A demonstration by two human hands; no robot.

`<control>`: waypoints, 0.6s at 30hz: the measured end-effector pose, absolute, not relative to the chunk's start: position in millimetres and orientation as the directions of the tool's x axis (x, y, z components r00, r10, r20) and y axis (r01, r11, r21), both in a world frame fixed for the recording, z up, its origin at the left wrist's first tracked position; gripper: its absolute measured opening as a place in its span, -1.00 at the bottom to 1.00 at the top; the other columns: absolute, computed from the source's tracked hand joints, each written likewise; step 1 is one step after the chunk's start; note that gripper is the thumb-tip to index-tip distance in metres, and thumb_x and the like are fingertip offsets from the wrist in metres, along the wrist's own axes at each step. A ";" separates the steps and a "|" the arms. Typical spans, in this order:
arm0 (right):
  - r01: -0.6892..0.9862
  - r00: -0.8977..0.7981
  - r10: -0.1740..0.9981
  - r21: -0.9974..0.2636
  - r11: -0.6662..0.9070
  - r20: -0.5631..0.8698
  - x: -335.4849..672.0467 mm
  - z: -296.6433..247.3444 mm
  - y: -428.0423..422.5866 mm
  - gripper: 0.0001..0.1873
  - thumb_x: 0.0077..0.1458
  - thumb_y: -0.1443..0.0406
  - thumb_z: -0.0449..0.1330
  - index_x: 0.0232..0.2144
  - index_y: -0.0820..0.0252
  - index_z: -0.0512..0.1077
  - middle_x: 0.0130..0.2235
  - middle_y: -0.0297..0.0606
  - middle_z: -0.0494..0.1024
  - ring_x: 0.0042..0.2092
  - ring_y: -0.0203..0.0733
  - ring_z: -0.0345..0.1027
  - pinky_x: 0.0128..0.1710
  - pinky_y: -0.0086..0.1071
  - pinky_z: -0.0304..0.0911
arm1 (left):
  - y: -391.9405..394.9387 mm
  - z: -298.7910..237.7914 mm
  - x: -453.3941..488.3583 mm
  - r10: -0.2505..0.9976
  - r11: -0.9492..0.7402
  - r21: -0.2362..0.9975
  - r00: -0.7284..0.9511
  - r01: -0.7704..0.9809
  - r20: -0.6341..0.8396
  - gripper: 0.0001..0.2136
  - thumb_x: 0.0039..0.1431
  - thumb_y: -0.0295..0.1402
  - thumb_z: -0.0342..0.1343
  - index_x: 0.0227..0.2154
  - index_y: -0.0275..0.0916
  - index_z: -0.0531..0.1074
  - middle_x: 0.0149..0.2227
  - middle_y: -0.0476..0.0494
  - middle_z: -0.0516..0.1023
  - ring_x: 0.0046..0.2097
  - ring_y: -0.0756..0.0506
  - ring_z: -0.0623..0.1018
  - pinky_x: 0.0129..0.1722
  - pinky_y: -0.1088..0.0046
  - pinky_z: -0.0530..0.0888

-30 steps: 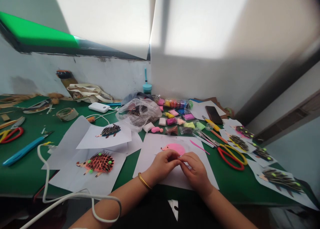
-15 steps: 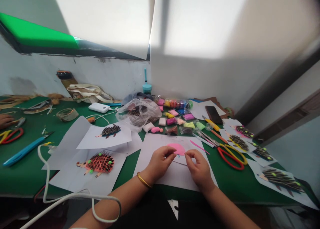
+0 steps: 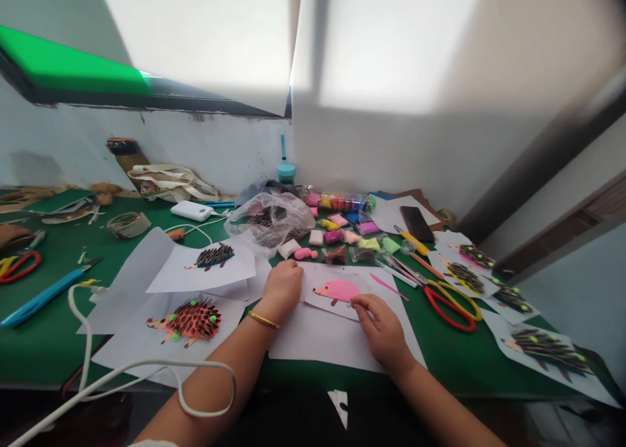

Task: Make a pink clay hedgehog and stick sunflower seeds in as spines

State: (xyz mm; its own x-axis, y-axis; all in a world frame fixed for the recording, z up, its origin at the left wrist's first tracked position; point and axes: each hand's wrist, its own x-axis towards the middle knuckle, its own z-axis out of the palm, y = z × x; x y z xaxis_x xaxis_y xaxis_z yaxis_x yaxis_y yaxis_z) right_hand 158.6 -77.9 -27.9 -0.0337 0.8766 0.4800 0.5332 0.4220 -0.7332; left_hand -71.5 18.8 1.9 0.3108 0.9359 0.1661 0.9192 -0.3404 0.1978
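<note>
A pink hedgehog body (image 3: 337, 290) is stuck on a small white sheet (image 3: 317, 298), which lies on a larger white sheet (image 3: 317, 339) on the green table (image 3: 44, 343). My left hand (image 3: 282, 287), with a gold bangle at the wrist, is curled closed on the small sheet's left edge. My right hand (image 3: 382, 326) pinches the same sheet at its lower right edge, just below the pink body. A thin pink tool (image 3: 388, 286) lies just right of the sheet.
A red spiny hedgehog (image 3: 188, 318) and a dark one (image 3: 210, 257) lie on sheets at left. Red-handled scissors (image 3: 454, 310), clay packets (image 3: 342, 233), a plastic bag (image 3: 271, 219) and a phone (image 3: 415, 222) lie behind. A white cable (image 3: 147, 369) loops near. Another person's hand (image 3: 12, 235) is far left.
My hands have parted. The left one moved up and left to the small sheet's edge, which uncovered the whole pink body. The right hand stays at the lower right edge.
</note>
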 end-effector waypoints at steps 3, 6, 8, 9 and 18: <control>0.529 -0.041 0.874 -0.731 0.431 0.485 159.4 -30.9 -77.2 -0.75 0.33 0.25 0.02 -0.08 0.10 0.47 -0.18 -0.18 0.56 -0.12 -0.11 0.44 -0.08 -0.22 0.35 | 15.6 -1.4 -70.2 0.936 -0.337 0.163 0.311 0.927 0.163 -0.77 0.16 -0.56 -0.02 -0.31 -0.28 0.55 -0.10 -0.26 0.51 -0.09 -0.19 0.47 -0.09 0.30 0.39; 0.521 -0.033 0.875 -0.739 0.427 0.482 159.7 -30.4 -77.4 -0.72 0.33 0.24 -0.01 -0.06 0.11 0.47 -0.20 -0.19 0.57 -0.15 -0.12 0.45 -0.10 -0.23 0.37 | 12.2 1.1 -68.0 0.934 -0.330 0.146 0.301 0.932 0.190 -0.74 0.15 -0.55 0.00 -0.19 -0.26 0.54 -0.02 -0.24 0.49 -0.03 -0.20 0.45 -0.04 0.28 0.38; 0.522 -0.004 0.885 -0.755 0.398 0.465 159.4 -28.1 -78.1 -0.74 0.32 0.21 0.02 -0.12 0.11 0.48 -0.20 -0.19 0.57 -0.15 -0.12 0.45 -0.11 -0.24 0.37 | 7.5 5.1 -66.1 0.932 -0.321 0.141 0.286 0.936 0.225 -0.70 0.16 -0.54 -0.01 -0.09 -0.24 0.50 0.05 -0.25 0.45 0.02 -0.24 0.42 0.00 0.22 0.37; 0.523 0.011 0.894 -0.765 0.376 0.447 159.2 -26.7 -78.6 -0.76 0.30 0.19 0.05 -0.17 0.12 0.48 -0.22 -0.20 0.57 -0.17 -0.12 0.45 -0.14 -0.26 0.37 | 3.4 7.4 -64.6 0.924 -0.332 0.141 0.291 0.933 0.248 -0.68 0.17 -0.53 -0.01 -0.05 -0.23 0.49 0.07 -0.25 0.44 0.04 -0.25 0.41 0.02 0.20 0.37; 0.505 0.046 0.929 -0.811 0.295 0.367 160.4 -23.6 -79.4 -0.70 0.26 0.08 0.10 -0.38 0.14 0.45 -0.39 -0.29 0.51 -0.33 -0.17 0.38 -0.28 -0.33 0.31 | -75.0 2.6 -36.7 0.671 -0.737 0.193 0.666 0.648 0.324 -0.78 0.24 -0.41 0.06 -0.07 -0.18 0.43 0.02 -0.17 0.50 0.04 -0.23 0.44 0.03 0.13 0.36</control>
State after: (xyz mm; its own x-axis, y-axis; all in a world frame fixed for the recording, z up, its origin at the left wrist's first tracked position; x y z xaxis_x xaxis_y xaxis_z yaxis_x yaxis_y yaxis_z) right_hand 160.4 -79.4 -23.6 0.0464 0.9289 0.3673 0.5051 0.2954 -0.8109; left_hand -36.7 -75.0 2.6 0.6664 0.6714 0.3242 0.6483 -0.7366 0.1928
